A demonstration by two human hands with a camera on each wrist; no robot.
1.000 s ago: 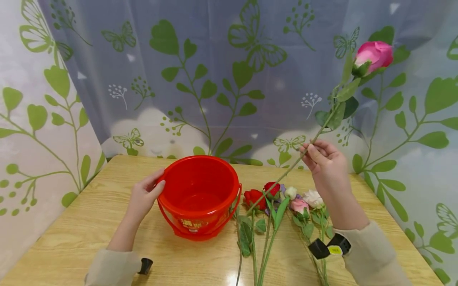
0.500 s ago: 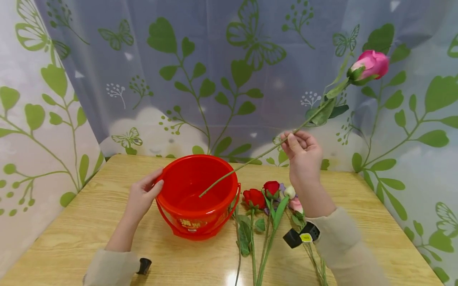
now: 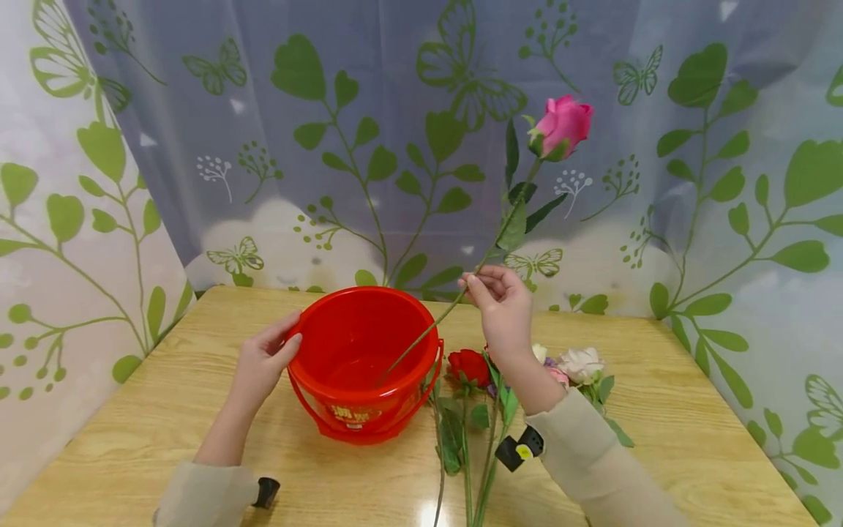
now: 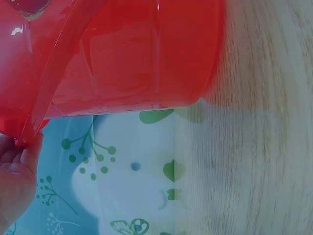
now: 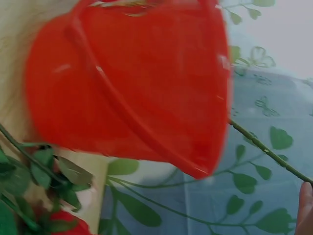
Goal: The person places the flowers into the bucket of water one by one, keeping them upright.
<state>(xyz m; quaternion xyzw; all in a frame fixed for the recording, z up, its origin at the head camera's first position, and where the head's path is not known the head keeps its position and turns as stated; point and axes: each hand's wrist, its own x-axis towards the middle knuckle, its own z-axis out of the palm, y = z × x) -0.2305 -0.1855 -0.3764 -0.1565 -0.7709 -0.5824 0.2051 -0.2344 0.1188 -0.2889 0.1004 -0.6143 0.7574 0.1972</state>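
A red plastic bucket stands on the wooden table, its handle hanging down at the front. My left hand grips its rim on the left side, thumb near the inner edge. In the left wrist view, the fingers of that hand are at the rim beside the handle joint. Above and right of the bucket, my right hand pinches the stem of a pink rose between thumb and fingers. The bloom points up and right, and the lower stem slants over the rim into the bucket.
Right of the bucket lie red roses with long stems. A white flower and others lie further right, partly behind my right forearm. A patterned curtain hangs behind the table.
My right hand has moved left with the pink rose. The stem end has swung from over the flowers into the bucket, and the rose stands more upright. My left hand stays on the rim.
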